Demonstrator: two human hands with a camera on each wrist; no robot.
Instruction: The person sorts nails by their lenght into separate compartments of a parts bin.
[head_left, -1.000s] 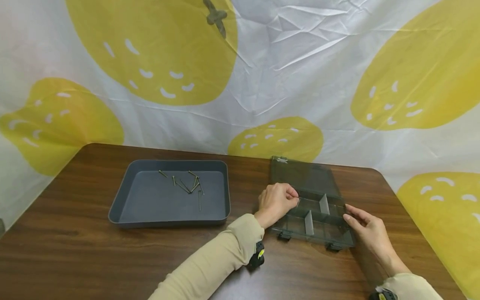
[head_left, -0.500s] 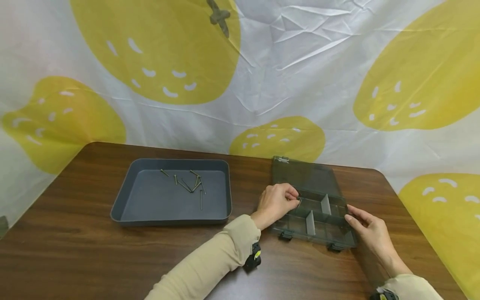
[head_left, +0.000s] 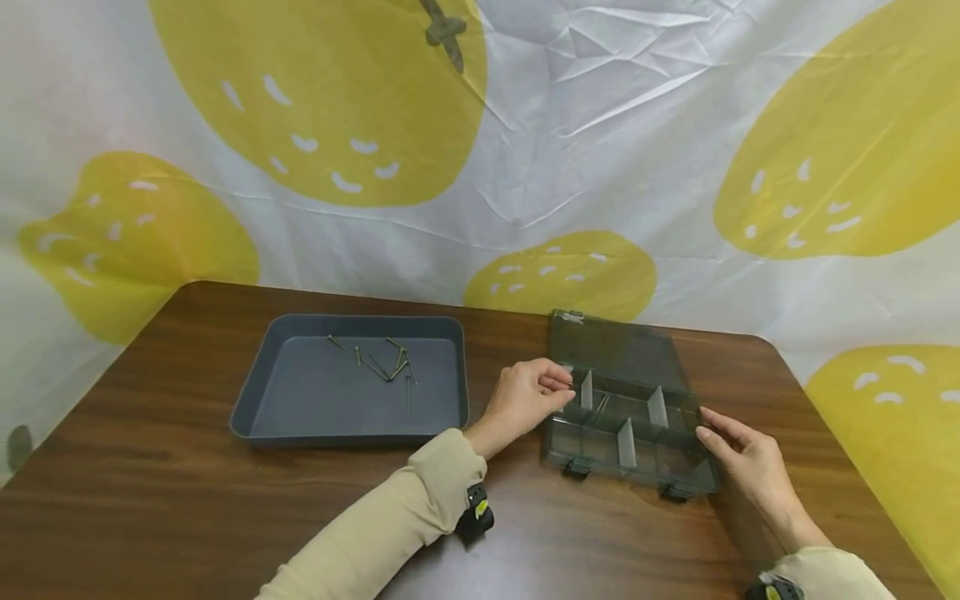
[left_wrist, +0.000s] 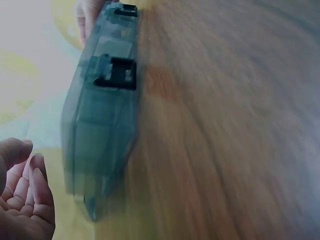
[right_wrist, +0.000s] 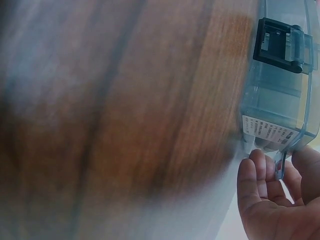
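Observation:
A dark translucent compartment box point(head_left: 628, 477) lies on the table with its lid point(head_left: 618, 350) folded back. Pale dividers point(head_left: 657, 407) split its two rows. In the back row, a thin metal piece like a screw point(head_left: 602, 403) lies beside a divider. My left hand point(head_left: 523, 397) is at the box's left end, thumb and fingertips slightly apart; the left wrist view shows nothing between them. At the opposite end, my right hand point(head_left: 753, 467) holds the side wall between thumb and fingers, and the right wrist view shows those fingers point(right_wrist: 257, 177) around a clear tab.
Left of the box stands a grey tray point(head_left: 307, 408) with several long brass-coloured screws point(head_left: 408, 396) towards its back right. The wooden table point(head_left: 150, 500) ends at a white hanging cloth point(head_left: 360, 250) printed with yellow fruit. Black latches point(head_left: 577, 468) stick out along the box's front.
My left hand has drawn back left from the back row, uncovering a divider and the thin metal piece there. The right hand keeps its hold on the box end.

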